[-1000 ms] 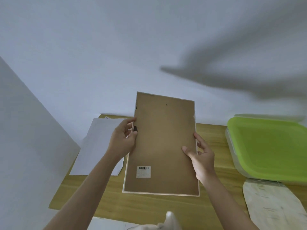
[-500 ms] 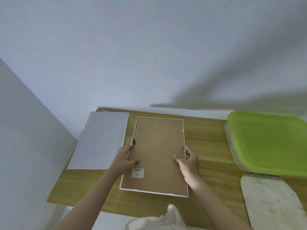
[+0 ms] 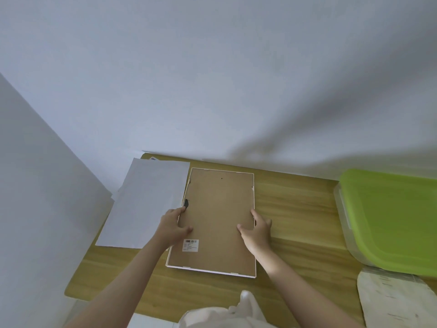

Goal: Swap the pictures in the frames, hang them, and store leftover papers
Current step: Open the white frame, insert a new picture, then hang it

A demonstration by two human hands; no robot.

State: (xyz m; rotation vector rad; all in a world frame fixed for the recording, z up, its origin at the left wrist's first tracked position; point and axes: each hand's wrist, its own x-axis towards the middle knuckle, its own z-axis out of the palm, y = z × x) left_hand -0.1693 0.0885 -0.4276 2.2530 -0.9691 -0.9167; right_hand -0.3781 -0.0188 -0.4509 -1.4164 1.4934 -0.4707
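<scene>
A white picture frame (image 3: 216, 216) lies face down on the wooden table (image 3: 295, 223), its brown backing board up, with a barcode sticker near the lower left. My left hand (image 3: 172, 227) grips the frame's left edge, thumb on the board, just below a small black clip. My right hand (image 3: 256, 229) holds the right edge, thumb on the board. White paper sheets (image 3: 147, 202) lie directly left of the frame, touching its edge.
A clear storage box with a green lid (image 3: 390, 221) stands at the right. A cream printed sheet (image 3: 397, 301) lies at the front right. White walls close in behind and on the left. White clothing shows at the bottom edge.
The frame, held tilted up off the table a second ago, has come down flat on the table beside the papers. Both hands stay on its side edges.
</scene>
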